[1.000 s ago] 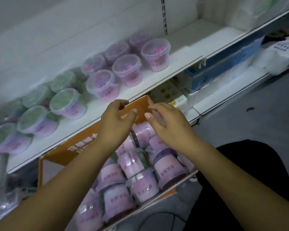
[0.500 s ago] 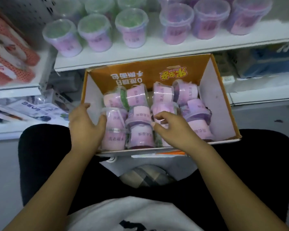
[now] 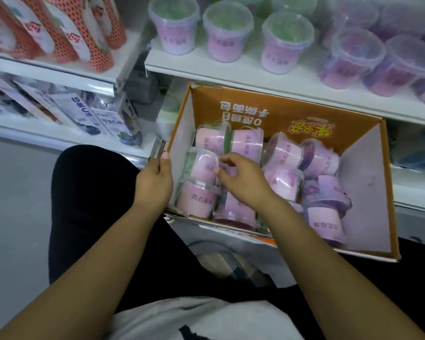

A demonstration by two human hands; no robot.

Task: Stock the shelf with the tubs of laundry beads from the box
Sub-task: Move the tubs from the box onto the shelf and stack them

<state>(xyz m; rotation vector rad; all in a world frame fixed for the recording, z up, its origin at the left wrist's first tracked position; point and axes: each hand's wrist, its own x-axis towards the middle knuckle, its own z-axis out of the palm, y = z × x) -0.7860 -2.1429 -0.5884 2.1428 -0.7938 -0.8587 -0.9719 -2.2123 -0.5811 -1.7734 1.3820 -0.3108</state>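
Now the right hand point(image 3: 243, 179) is dipping into the orange cardboard box point(image 3: 275, 114), fingers half curled over a clear tub of pink laundry beads point(image 3: 203, 165), not yet gripping. The left hand point(image 3: 155, 182) has moved outside, holding the box's side wall. The white shelf point(image 3: 243, 72) is waiting just above.

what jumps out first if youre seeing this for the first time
The orange box in the middle, just below the shelf edge, packed with pink-labelled tubs lying on their sides. The right hand reaches in among them while the left hand grips the box's left wall. Behind, upright tubs line the shelf, green-filled ones left and purple ones right, with red-patterned packs at far left.
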